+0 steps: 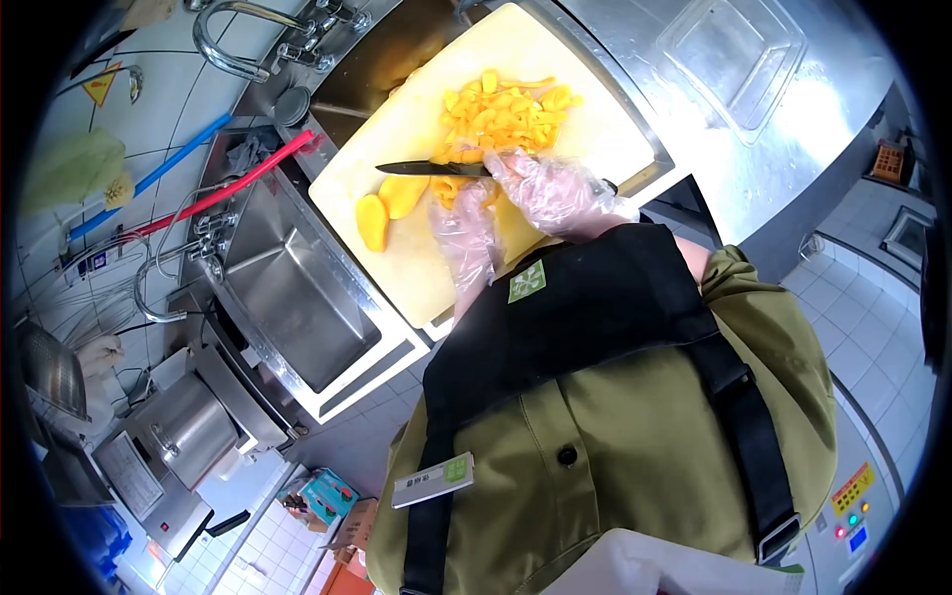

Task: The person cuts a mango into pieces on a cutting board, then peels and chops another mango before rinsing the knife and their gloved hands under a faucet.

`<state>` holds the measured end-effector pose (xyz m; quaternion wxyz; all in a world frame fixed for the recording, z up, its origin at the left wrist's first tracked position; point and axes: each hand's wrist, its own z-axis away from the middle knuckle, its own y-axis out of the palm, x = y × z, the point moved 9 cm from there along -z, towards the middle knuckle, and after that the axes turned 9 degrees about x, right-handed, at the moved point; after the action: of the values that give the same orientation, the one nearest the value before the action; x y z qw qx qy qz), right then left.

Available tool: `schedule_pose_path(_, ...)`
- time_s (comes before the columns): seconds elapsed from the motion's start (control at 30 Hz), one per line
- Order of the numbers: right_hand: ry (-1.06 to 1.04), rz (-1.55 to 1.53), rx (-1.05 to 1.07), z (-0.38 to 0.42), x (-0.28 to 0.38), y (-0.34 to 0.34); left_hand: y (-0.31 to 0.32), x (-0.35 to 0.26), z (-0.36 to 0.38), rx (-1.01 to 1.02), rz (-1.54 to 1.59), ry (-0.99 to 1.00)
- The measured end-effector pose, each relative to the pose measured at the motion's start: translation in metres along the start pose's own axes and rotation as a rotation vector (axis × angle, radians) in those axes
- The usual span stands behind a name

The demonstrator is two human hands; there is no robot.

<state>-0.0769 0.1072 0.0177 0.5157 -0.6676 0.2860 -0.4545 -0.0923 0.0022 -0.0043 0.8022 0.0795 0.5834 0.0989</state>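
Observation:
My right hand (555, 193), in a clear plastic glove, is closed round the handle of a dark-bladed knife (428, 169). The blade points left across a cream cutting board (357, 164). My left hand (466, 238), gloved the same way, has its fingers curled on a partly cut piece of mango (448, 186) just below the blade. Left of that hand lie two peeled mango pieces (373, 222), side by side. Beyond the knife is a loose heap of cut mango chunks (506, 114). The glove film partly hides my fingertips and the knife handle.
The board lies over a sink unit, with a steel basin (297, 297) on its left and a curved faucet (223, 40) at the back left. A clear plastic tray (736, 59) sits on the steel counter at right. Red hose (233, 188) and blue hose (159, 174) run alongside.

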Motion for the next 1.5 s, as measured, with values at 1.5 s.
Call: schedule_pose_path(1.5,0.011,0.118,-0.266,0.013,0.002,-0.032,-0.016,-0.005,-0.003,0.059,-0.251,-0.080)
